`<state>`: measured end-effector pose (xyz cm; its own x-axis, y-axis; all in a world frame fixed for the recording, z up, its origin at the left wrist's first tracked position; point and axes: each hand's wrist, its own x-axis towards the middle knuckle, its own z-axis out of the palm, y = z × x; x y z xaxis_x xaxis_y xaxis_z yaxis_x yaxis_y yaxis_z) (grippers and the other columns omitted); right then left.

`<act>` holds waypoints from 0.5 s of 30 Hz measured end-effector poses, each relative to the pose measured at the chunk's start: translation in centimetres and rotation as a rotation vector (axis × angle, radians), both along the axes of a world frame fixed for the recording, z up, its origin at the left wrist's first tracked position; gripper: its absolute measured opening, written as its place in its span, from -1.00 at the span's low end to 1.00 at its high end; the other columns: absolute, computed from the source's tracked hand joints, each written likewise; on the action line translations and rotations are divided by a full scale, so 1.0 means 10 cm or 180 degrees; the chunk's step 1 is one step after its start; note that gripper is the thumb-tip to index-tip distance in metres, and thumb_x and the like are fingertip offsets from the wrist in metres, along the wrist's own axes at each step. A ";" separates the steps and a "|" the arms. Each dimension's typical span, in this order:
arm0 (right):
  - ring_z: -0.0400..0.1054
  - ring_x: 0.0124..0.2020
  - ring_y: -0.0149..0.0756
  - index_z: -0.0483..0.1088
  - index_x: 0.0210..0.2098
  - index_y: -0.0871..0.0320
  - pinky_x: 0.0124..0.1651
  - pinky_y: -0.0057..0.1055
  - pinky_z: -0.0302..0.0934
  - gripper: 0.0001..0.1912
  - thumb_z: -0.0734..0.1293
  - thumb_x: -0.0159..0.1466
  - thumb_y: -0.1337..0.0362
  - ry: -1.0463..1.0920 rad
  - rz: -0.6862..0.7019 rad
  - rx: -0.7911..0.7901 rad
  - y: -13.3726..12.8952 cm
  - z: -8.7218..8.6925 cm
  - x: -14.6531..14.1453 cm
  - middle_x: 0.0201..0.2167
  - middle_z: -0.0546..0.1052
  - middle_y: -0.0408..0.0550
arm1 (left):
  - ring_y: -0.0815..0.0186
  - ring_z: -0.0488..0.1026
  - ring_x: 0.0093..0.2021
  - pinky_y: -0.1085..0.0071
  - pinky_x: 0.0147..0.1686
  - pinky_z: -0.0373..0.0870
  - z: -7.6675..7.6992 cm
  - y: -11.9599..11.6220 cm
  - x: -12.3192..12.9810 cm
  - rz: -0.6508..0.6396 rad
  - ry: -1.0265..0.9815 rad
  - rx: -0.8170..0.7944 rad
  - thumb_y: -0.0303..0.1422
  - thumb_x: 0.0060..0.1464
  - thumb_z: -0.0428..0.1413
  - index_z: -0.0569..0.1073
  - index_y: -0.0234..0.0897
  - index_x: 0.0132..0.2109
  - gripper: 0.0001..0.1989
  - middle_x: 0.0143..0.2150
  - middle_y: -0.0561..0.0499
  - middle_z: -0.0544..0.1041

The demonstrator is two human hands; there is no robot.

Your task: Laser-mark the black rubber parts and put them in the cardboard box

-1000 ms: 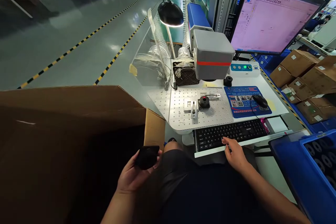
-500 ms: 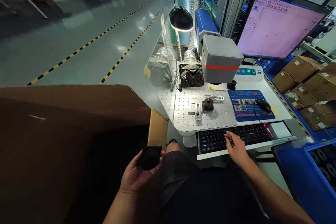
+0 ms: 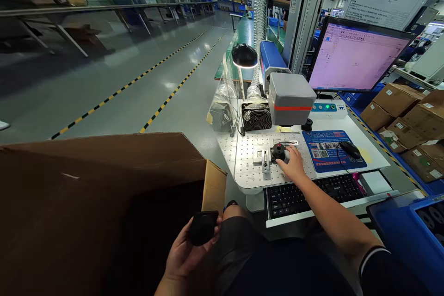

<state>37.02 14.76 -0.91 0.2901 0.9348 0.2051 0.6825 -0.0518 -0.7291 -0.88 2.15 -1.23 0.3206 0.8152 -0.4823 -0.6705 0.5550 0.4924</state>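
Note:
In my left hand (image 3: pixel 187 252) is a smooth black part (image 3: pixel 203 227), rounded at its lower end; the fingers wrap round it beside the cardboard box's flap. My right hand (image 3: pixel 293 165) is over the perforated metal plate (image 3: pixel 246 173), thumb and fingers closed about the near and right sides of a black round part (image 3: pixel 278 151). A tiny red spot shows on top of that part. It sits against small metal stop blocks (image 3: pixel 265 161) on the plate. Above and behind it is the grey machine head (image 3: pixel 291 95) with a red stripe.
A large cardboard box (image 3: pixel 104 157) stands at left. Right of the plate lie a blue mat (image 3: pixel 322 159) and a mouse (image 3: pixel 349 149). A keyboard (image 3: pixel 291 201) is on the tray below. A monitor (image 3: pixel 357 58), a fan (image 3: pixel 256 119) and a blue crate (image 3: pixel 402 226) surround the bench.
My right hand has moved from above the keyboard forward and left to the black round part on the plate. My left hand keeps its black part. The view has tilted up.

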 end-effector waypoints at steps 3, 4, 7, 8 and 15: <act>-0.03 0.44 0.08 0.29 0.23 0.14 0.41 0.08 -0.11 -0.31 0.42 0.18 0.02 0.0033 -0.0043 -0.0061 0.14 -0.01 -0.08 0.42 0.14 0.18 | 0.07 0.61 -0.23 0.19 -0.16 0.58 0.00 0.00 -0.01 -0.0025 -0.0038 -0.0031 -0.36 0.26 0.02 0.61 -0.50 -0.06 -0.66 -0.09 -0.42 0.62; -0.04 0.44 0.08 0.29 0.23 0.14 0.42 0.07 -0.12 -0.32 0.41 0.18 0.02 0.0055 -0.0058 -0.0072 0.17 -0.01 -0.10 0.42 0.14 0.18 | 0.07 0.61 -0.24 0.19 -0.16 0.58 0.00 0.00 -0.01 -0.0023 -0.0019 -0.0043 -0.37 0.26 0.02 0.61 -0.50 -0.07 -0.67 -0.09 -0.43 0.62; -0.05 0.45 0.07 0.30 0.22 0.13 0.42 0.05 -0.12 -0.34 0.40 0.19 0.04 0.0172 -0.0128 -0.0144 0.24 -0.01 -0.17 0.42 0.15 0.17 | 0.06 0.62 -0.25 0.17 -0.17 0.59 0.00 0.01 0.00 0.0070 0.0138 -0.0005 -0.40 0.26 0.00 0.61 -0.52 -0.06 -0.66 -0.09 -0.45 0.62; -0.05 0.45 0.08 0.30 0.22 0.13 0.42 0.05 -0.12 -0.34 0.40 0.18 0.04 0.0221 -0.0164 -0.0170 0.26 -0.01 -0.20 0.42 0.15 0.17 | 0.06 0.62 -0.26 0.16 -0.19 0.59 0.00 0.01 0.01 0.0114 0.0225 0.0026 -0.41 0.26 -0.01 0.61 -0.52 -0.05 -0.66 -0.09 -0.46 0.62; -0.05 0.45 0.06 0.33 0.16 0.13 0.42 0.07 -0.13 -0.40 0.43 0.16 0.12 0.0540 -0.0277 -0.0161 0.32 0.05 -0.28 0.40 0.18 0.17 | 0.06 0.61 -0.33 0.20 -0.36 0.58 0.06 0.00 0.07 0.0175 0.0817 0.0246 -0.45 0.27 -0.06 0.63 -0.53 -0.09 -0.63 -0.10 -0.50 0.61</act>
